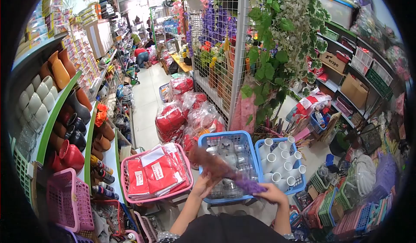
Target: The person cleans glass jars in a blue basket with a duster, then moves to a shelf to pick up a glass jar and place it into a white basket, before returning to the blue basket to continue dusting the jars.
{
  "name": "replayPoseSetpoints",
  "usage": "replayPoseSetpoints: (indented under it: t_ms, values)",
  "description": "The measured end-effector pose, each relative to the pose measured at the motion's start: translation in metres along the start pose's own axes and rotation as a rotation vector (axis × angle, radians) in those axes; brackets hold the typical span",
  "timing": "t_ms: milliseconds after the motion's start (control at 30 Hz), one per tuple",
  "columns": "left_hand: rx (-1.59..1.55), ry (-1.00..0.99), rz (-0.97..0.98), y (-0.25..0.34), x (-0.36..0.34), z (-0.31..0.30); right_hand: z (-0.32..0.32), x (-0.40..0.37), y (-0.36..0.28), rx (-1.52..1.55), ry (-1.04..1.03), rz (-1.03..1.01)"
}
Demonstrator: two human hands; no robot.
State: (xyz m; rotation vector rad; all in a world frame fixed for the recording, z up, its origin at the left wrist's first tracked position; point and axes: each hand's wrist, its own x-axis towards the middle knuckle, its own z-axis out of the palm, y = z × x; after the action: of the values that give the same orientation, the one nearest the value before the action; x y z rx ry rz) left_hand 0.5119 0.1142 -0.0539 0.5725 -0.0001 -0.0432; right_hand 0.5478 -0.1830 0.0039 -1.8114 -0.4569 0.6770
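A long item, brown and blurred at its upper left part (216, 165) and purple at its lower right end (251, 186), slants over a blue basket (255, 156) of clear glass containers. My right hand (272, 193) is closed round the purple end. At the brown part, my left hand (207, 184) grips from below, its fingers partly blurred. Left of my hands, a pink basket (189, 167) holds red and white packets (158, 171) in clear plastic. White vases (284, 167) stand in another blue basket (299, 186) on the right.
Plastic-wrapped red bundles (171, 117) lie on the floor beyond the baskets. A white wire grid (216, 87) with hanging plants stands behind. Shelves of vases (58, 71) line the left; stocked shelves (342, 74) and baskets fill the right. A person (141, 57) crouches down the aisle.
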Motion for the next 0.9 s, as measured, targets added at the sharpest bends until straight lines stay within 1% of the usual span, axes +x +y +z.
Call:
replayPoseSetpoints:
  t_ms: [67, 133, 167, 200, 267, 333, 400, 433, 467, 533, 600, 633, 667, 700, 733, 767, 800, 833, 867, 900]
  values:
    - [0.018, -0.018, -0.020, -0.004, 0.003, -0.003, -0.004, -0.006, -0.002, 0.032, 0.012, -0.002]
    - [0.029, -0.024, -0.027, -0.021, 0.012, -0.031, 0.002, -0.014, -0.039, -0.062, 0.221, 0.246]
    - [0.042, -0.030, -0.032, -0.024, 0.013, -0.032, 0.005, -0.014, -0.038, -0.046, 0.228, 0.205]
    - [0.042, -0.032, -0.037, -0.026, 0.014, -0.033, 0.004, -0.014, -0.026, -0.044, 0.233, 0.207]
    - [0.133, 0.029, 0.003, -0.020, 0.012, -0.013, -0.004, -0.012, 0.005, 0.002, 0.003, -0.044]
    - [0.104, 0.004, -0.011, -0.024, 0.021, -0.023, -0.009, -0.015, 0.000, -0.002, 0.027, -0.015]
    - [-0.084, -0.249, -0.035, -0.033, 0.028, -0.040, -0.005, -0.012, -0.006, -0.051, 0.279, -0.046]
    - [-0.016, -0.116, -0.048, -0.031, 0.028, -0.026, -0.004, -0.016, -0.020, -0.072, 0.285, 0.128]
    - [-0.017, -0.119, -0.050, -0.031, 0.028, -0.021, -0.003, -0.020, -0.033, -0.092, 0.283, 0.303]
    - [0.075, -0.017, -0.025, -0.031, 0.028, -0.014, -0.007, -0.022, -0.015, 0.008, 0.019, 0.033]
    - [0.107, -0.005, -0.056, -0.031, 0.029, -0.014, -0.010, -0.022, -0.016, 0.027, 0.049, 0.020]
    - [0.014, -0.064, -0.058, -0.033, 0.031, -0.019, -0.007, -0.023, -0.027, -0.032, 0.185, 0.056]
    - [-0.080, -0.121, -0.061, -0.036, 0.032, -0.023, -0.005, -0.023, -0.030, -0.047, 0.257, 0.086]
    - [-0.024, -0.145, -0.062, -0.028, 0.030, -0.009, -0.004, -0.024, -0.033, -0.060, 0.328, 0.117]
    - [-0.024, -0.144, -0.063, -0.027, 0.029, -0.007, -0.007, -0.023, -0.023, -0.060, 0.328, 0.118]
    - [0.056, -0.071, -0.049, -0.027, 0.028, -0.006, -0.013, -0.021, -0.006, -0.041, 0.188, 0.065]
    - [0.136, 0.004, -0.036, -0.027, 0.027, -0.005, -0.015, -0.021, -0.005, -0.021, 0.049, 0.013]
    - [0.129, -0.012, -0.033, -0.026, 0.025, -0.003, -0.015, -0.022, -0.005, -0.018, 0.049, 0.016]
    - [0.129, -0.011, -0.036, -0.026, 0.026, -0.004, -0.015, -0.021, -0.007, -0.054, 0.178, -0.012]
    - [0.099, -0.047, -0.035, -0.025, 0.027, -0.006, -0.016, -0.022, -0.014, -0.071, 0.240, -0.023]
